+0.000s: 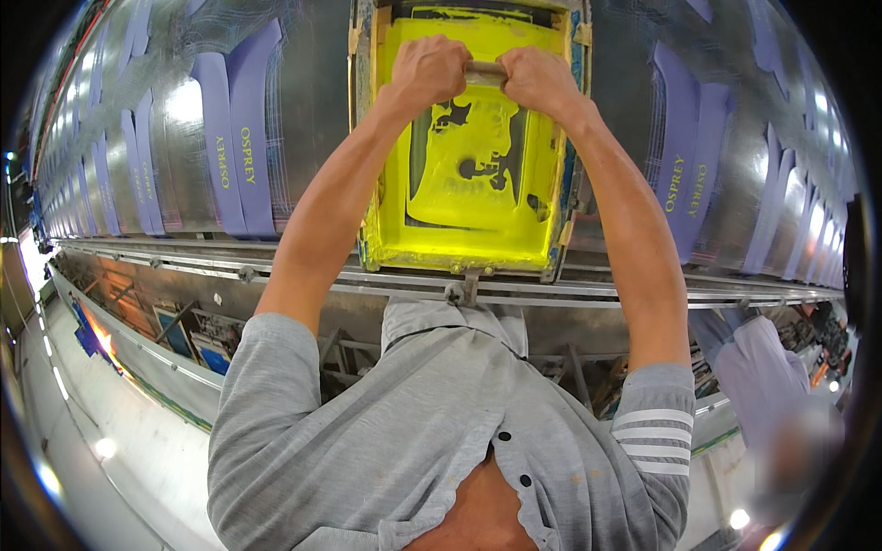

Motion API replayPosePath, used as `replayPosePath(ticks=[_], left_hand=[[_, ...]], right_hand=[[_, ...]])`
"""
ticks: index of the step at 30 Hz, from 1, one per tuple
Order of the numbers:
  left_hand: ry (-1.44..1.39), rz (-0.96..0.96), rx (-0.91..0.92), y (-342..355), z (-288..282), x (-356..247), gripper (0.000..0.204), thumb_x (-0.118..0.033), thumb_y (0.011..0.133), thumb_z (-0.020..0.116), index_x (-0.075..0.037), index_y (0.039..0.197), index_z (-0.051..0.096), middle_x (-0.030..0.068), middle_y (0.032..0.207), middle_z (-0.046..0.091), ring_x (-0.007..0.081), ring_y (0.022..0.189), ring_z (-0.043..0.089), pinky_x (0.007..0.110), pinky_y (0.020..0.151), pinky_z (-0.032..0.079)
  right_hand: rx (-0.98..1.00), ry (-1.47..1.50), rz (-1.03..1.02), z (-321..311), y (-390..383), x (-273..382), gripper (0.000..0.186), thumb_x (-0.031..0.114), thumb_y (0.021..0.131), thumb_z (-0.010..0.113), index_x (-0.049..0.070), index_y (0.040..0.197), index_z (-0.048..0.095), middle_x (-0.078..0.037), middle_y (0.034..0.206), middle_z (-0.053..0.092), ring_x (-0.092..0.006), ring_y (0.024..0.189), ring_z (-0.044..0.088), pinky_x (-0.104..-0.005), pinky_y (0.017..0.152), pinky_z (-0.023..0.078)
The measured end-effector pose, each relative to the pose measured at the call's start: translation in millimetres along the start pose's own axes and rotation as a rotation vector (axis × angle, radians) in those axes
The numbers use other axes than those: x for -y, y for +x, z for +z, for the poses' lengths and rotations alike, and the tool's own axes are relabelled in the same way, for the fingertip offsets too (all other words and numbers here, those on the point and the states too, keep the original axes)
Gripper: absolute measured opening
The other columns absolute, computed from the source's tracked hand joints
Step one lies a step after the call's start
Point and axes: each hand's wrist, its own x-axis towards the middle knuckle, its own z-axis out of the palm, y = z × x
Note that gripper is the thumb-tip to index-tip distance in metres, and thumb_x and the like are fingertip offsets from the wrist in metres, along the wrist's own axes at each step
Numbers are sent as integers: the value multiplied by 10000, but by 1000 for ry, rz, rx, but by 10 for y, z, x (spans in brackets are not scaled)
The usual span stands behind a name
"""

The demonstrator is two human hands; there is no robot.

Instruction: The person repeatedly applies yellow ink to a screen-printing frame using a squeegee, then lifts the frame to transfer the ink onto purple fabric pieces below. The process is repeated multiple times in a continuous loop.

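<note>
Both arms reach forward over a screen-printing frame (366, 197) whose mesh is smeared with bright yellow ink (459, 197). Near its far end, a squeegee (485, 73) lies crosswise; a short stretch of its bar shows between my fists. My left hand (432, 69) is wrapped round the bar's left part, and my right hand (540, 81) grips the right part. Most of the squeegee is hidden by my hands and the ink. Nearer to me, dark patches show through the uneven ink.
A long dark print table (317, 101) runs left and right under the frame. Flat purple cut pieces with yellow lettering lie left (248, 138) and right (684, 156). A metal rail (312, 275) edges the near side. Another person (763, 367) is at the lower right.
</note>
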Motion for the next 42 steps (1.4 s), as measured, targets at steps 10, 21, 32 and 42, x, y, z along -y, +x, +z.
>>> replayPosePath(ticks=[10,21,32,42], left_hand=[[-233,47,-94,-1651,948,-482,236,-45,711,646,-150,906,729,90,830,708,323,794,703,464,656,548],[33,40,-1,104,375,-644,101,-173,764,687,-139,814,767,129,867,749,297,864,736,410,722,575],[-175,55,-198,-738,1087,-1478,57,-142,755,692,-113,719,726,100,766,722,287,745,728,420,612,558],[-145,86,-161,-324,1376,-1639,66,-142,720,699,-116,666,727,94,714,714,286,721,726,405,597,539]], right_hand=[[-186,54,-168,829,-1623,539,102,115,831,592,66,787,670,-131,796,629,-346,806,669,-537,937,509],[9,-62,-89,-7,-423,-622,118,134,809,604,76,865,691,-194,888,693,-401,883,670,-501,747,525],[-98,-72,-160,286,-1631,-693,203,30,839,609,74,1009,711,-128,902,608,-371,868,613,-495,860,494],[-80,396,-25,266,-1534,-1340,452,217,898,723,20,1297,639,-167,1215,655,-369,1153,594,-470,1030,450]])
